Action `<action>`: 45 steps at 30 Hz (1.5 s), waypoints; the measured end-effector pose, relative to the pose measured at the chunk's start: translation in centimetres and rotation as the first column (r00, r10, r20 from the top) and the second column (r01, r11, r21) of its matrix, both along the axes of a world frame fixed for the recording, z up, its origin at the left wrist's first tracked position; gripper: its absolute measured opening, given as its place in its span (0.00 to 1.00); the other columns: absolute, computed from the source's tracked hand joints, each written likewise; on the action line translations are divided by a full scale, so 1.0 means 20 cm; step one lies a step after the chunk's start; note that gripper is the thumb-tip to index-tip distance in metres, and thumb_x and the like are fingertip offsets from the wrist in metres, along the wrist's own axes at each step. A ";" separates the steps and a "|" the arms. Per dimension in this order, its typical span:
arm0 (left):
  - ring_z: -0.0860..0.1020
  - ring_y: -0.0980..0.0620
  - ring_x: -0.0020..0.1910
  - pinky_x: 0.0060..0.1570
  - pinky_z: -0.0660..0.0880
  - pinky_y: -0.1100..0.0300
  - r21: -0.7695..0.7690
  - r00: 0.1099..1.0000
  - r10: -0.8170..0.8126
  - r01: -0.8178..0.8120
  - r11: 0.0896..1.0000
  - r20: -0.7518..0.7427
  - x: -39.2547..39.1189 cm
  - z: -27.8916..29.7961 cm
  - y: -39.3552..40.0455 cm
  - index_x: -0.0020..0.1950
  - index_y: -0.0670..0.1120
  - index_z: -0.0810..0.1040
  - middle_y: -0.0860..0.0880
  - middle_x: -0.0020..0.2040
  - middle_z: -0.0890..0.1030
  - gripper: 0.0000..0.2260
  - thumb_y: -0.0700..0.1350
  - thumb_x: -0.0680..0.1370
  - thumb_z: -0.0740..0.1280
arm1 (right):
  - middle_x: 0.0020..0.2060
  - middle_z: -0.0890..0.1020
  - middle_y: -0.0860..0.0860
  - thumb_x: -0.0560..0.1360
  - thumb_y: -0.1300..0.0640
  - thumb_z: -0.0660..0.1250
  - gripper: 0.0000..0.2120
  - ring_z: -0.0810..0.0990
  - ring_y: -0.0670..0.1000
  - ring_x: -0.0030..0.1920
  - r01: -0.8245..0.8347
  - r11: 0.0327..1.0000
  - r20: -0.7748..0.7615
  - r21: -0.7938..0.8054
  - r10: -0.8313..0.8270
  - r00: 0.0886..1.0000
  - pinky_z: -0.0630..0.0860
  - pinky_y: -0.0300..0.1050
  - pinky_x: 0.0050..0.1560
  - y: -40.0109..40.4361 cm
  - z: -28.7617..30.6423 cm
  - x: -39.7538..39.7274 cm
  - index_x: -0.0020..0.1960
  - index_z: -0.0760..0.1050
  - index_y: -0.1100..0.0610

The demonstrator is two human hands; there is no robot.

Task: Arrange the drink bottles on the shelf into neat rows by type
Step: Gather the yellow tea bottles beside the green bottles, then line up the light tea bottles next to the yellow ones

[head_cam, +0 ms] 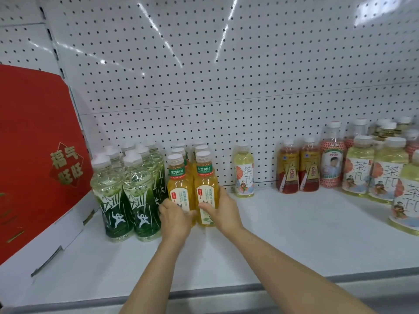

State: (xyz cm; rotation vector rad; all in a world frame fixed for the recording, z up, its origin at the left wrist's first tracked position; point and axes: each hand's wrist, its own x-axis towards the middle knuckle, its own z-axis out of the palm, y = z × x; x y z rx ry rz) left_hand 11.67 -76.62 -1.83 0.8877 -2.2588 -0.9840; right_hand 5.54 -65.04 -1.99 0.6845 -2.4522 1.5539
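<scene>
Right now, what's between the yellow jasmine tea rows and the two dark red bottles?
Head view: one pale citrus tea bottle stands alone by the pegboard; otherwise bare shelf.

Two bare forearms in view, entering from bottom edge. No sleeves visible up to frame edge. Left hand (174, 219) bare: no glove, ring or watch. Right hand (223, 210) likewise bare, wrist unadorned. Nails short, unpainted.
</scene>
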 end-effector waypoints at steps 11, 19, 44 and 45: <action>0.65 0.39 0.70 0.67 0.68 0.44 -0.571 0.978 -0.099 -0.023 0.821 -0.182 0.23 0.12 0.33 0.77 0.41 0.59 0.40 0.74 0.64 0.35 0.48 0.76 0.72 | 0.64 0.75 0.54 0.78 0.43 0.62 0.27 0.72 0.55 0.63 0.203 0.934 -0.310 0.293 -0.108 0.945 0.67 0.46 0.61 0.63 0.04 0.15 0.72 0.64 0.55; 0.69 0.43 0.67 0.65 0.69 0.50 -0.684 0.941 -0.337 0.231 0.692 -0.023 0.20 0.14 1.00 0.74 0.44 0.66 0.45 0.70 0.71 0.26 0.51 0.79 0.67 | 0.62 0.78 0.53 0.78 0.47 0.63 0.22 0.74 0.55 0.62 0.376 0.893 -0.432 0.246 -0.246 0.868 0.68 0.49 0.63 1.37 0.04 0.26 0.68 0.71 0.56; 0.70 0.36 0.65 0.64 0.71 0.43 -0.184 0.889 -0.457 0.442 0.878 -0.046 -0.44 -0.06 2.43 0.77 0.41 0.52 0.37 0.68 0.67 0.44 0.52 0.72 0.76 | 0.56 0.82 0.56 0.78 0.49 0.63 0.19 0.78 0.58 0.57 0.696 0.661 -0.390 0.282 -0.584 0.712 0.76 0.52 0.52 3.12 -0.06 0.11 0.64 0.75 0.59; 0.70 0.35 0.64 0.64 0.71 0.42 -0.147 0.896 -0.438 0.426 0.893 -0.065 -0.49 -0.07 2.43 0.77 0.42 0.51 0.37 0.68 0.66 0.45 0.51 0.71 0.77 | 0.56 0.82 0.56 0.78 0.48 0.62 0.20 0.78 0.59 0.56 0.700 0.658 -0.380 0.276 -0.594 0.709 0.76 0.52 0.51 3.15 -0.08 0.06 0.65 0.74 0.58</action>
